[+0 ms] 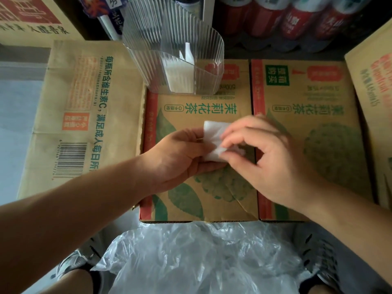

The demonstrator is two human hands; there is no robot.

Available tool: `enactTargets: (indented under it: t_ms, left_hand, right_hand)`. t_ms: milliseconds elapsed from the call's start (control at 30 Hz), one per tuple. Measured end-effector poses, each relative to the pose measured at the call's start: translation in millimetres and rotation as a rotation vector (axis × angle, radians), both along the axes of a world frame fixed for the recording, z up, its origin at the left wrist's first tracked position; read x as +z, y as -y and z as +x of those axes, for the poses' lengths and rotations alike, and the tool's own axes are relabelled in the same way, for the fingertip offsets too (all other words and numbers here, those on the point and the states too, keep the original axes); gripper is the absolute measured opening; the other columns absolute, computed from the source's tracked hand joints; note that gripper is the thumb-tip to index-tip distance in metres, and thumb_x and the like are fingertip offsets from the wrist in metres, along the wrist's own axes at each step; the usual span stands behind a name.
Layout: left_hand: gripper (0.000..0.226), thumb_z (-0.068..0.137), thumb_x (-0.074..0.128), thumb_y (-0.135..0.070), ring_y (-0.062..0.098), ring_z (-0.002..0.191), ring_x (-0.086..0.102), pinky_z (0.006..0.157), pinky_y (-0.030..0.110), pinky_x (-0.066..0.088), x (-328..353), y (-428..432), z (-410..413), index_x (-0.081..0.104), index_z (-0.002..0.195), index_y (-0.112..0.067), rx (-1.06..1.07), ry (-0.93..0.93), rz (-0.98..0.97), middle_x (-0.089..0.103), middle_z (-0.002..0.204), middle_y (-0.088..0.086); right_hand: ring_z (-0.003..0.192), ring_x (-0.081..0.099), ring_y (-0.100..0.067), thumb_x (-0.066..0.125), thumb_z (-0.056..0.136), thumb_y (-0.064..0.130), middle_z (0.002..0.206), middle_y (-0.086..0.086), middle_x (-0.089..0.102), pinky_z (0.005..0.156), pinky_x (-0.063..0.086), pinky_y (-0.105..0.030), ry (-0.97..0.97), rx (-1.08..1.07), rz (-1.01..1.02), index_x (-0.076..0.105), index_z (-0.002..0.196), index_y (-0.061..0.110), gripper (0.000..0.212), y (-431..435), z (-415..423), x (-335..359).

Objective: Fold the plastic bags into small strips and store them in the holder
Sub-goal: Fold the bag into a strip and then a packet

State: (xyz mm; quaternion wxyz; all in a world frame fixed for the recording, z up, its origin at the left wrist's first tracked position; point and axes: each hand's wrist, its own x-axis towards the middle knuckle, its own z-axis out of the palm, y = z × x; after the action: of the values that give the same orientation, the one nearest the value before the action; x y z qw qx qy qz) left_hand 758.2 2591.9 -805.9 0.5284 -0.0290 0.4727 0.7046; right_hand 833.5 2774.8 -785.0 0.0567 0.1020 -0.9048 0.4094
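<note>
A white plastic bag folded into a small flat packet is held above a cardboard box. My left hand grips its left edge between thumb and fingers. My right hand pinches its lower right corner with curled fingertips. The clear ribbed plastic holder stands at the back on the boxes, with a folded white piece inside it. A heap of loose crumpled clear plastic bags lies on my lap below the box's front edge.
A second printed carton sits to the right, a taller flat carton to the left, another box at far right. Red-labelled bottles line the back. My shoes show at the bottom.
</note>
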Motion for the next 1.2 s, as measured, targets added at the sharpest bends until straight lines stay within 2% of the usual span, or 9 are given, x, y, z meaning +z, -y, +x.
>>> enactTargets:
  t_ms: [100,233,300,400,500,633,800,1000,1200]
  left_hand:
    - [0.042,0.088,0.05,-0.001,0.022,0.107,0.067,0.1,0.039,0.053,-0.1,0.1,1.1,0.064,0.127,-0.006,-0.051,-0.016,0.0,0.071,0.115,0.009]
    - [0.053,0.089,0.045,-0.024,0.025,0.109,0.064,0.097,0.039,0.055,2.5,3.4,-0.6,0.056,0.137,-0.004,-0.075,0.094,0.042,0.067,0.118,0.013]
    - [0.052,0.091,0.047,-0.029,0.027,0.109,0.063,0.093,0.035,0.056,5.6,3.7,0.5,0.058,0.136,-0.006,-0.094,0.065,0.037,0.065,0.119,0.016]
    - [0.039,0.094,0.057,-0.017,0.022,0.101,0.064,0.083,0.028,0.058,4.8,2.7,4.7,0.06,0.131,-0.006,-0.117,-0.125,-0.036,0.064,0.112,0.019]
    - [0.033,0.103,0.052,-0.002,0.025,0.105,0.069,0.086,0.031,0.059,1.8,2.4,7.1,0.054,0.136,-0.003,-0.162,-0.225,-0.078,0.069,0.12,0.022]
    - [0.031,0.106,0.045,0.0,0.026,0.109,0.071,0.093,0.042,0.057,3.5,3.6,5.9,0.055,0.135,-0.005,-0.187,-0.251,-0.112,0.07,0.123,0.02]
    - [0.033,0.104,0.044,0.007,0.027,0.106,0.072,0.085,0.035,0.061,4.5,1.6,7.3,0.055,0.133,-0.006,-0.176,-0.292,-0.142,0.071,0.12,0.02]
    - [0.04,0.102,0.046,0.01,0.033,0.108,0.072,0.083,0.036,0.062,5.1,2.5,6.0,0.052,0.137,-0.008,-0.144,-0.303,-0.13,0.073,0.117,0.018]
    - [0.041,0.095,0.057,0.009,0.029,0.097,0.074,0.083,0.041,0.061,5.5,3.3,6.2,0.046,0.134,0.0,-0.051,-0.285,-0.109,0.072,0.111,0.02]
  right_hand:
    - [0.115,0.056,-0.012,0.072,0.089,0.029,0.116,0.005,0.062,0.1,0.045,-0.029,0.105,-0.104,-0.002,0.073,0.09,0.021,0.008,-2.0,-10.6,-0.5]
    - [0.098,0.064,-0.008,0.074,0.089,0.027,0.105,0.011,0.067,0.081,0.054,-0.036,0.182,-0.157,-0.05,0.072,0.09,0.024,0.004,-2.2,-18.9,-2.6]
    - [0.089,0.064,-0.009,0.077,0.089,0.022,0.095,0.009,0.068,0.074,0.053,-0.031,0.225,-0.167,-0.075,0.072,0.09,0.022,0.005,-1.1,-20.3,-1.7]
    - [0.086,0.063,-0.008,0.079,0.086,0.018,0.089,0.01,0.068,0.071,0.049,-0.019,0.245,-0.176,-0.091,0.073,0.088,0.02,0.007,1.0,-20.2,-1.6]
    - [0.086,0.065,-0.007,0.079,0.086,0.019,0.089,0.011,0.069,0.072,0.049,-0.016,0.256,-0.192,-0.126,0.073,0.092,0.021,0.009,1.0,-20.5,-4.6]
    - [0.085,0.068,-0.014,0.08,0.086,0.016,0.091,0.007,0.071,0.075,0.056,-0.027,0.288,-0.243,-0.263,0.07,0.101,0.019,0.018,-1.9,-19.7,-10.1]
    - [0.068,0.067,-0.012,0.079,0.087,0.017,0.078,0.009,0.07,0.063,0.053,-0.026,0.243,-0.258,-0.208,0.069,0.088,0.023,0.011,-2.4,-16.8,-9.4]
    - [0.078,0.069,-0.015,0.08,0.086,0.021,0.084,0.008,0.072,0.07,0.058,-0.035,0.235,-0.27,-0.227,0.073,0.096,0.024,0.012,-1.5,-15.1,-11.8]
    - [0.083,0.068,-0.008,0.079,0.087,0.02,0.087,0.013,0.071,0.07,0.053,-0.02,0.212,-0.261,-0.145,0.076,0.092,0.021,0.006,-1.9,-14.9,-11.9]
